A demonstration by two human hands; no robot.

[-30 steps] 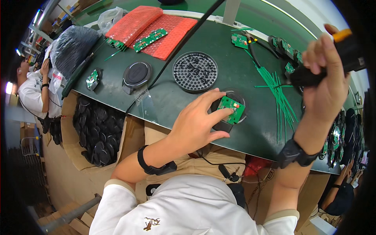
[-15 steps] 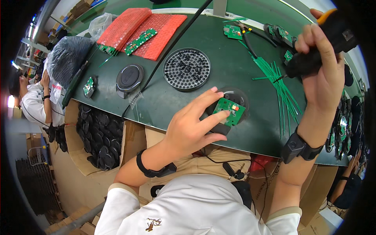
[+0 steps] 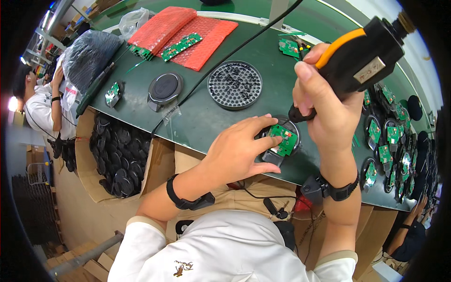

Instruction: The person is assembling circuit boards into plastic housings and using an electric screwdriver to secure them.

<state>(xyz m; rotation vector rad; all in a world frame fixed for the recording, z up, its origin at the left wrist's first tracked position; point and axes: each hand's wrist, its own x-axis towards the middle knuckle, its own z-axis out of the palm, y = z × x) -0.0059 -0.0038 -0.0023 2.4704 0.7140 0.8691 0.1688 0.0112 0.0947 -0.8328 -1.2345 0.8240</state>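
The left hand [image 3: 235,149], fingers spread, bears on the green circuit board [image 3: 287,144], seated under those fingers on a round dark housing [image 3: 273,159], while the right hand [image 3: 325,104] grips a power screwdriver [image 3: 359,54] (nose angled boardward, beside the left fingers).

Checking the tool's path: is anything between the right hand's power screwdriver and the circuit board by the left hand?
Nothing visible is. The power screwdriver in the right hand points down at the circuit board; the left hand lies to the left.
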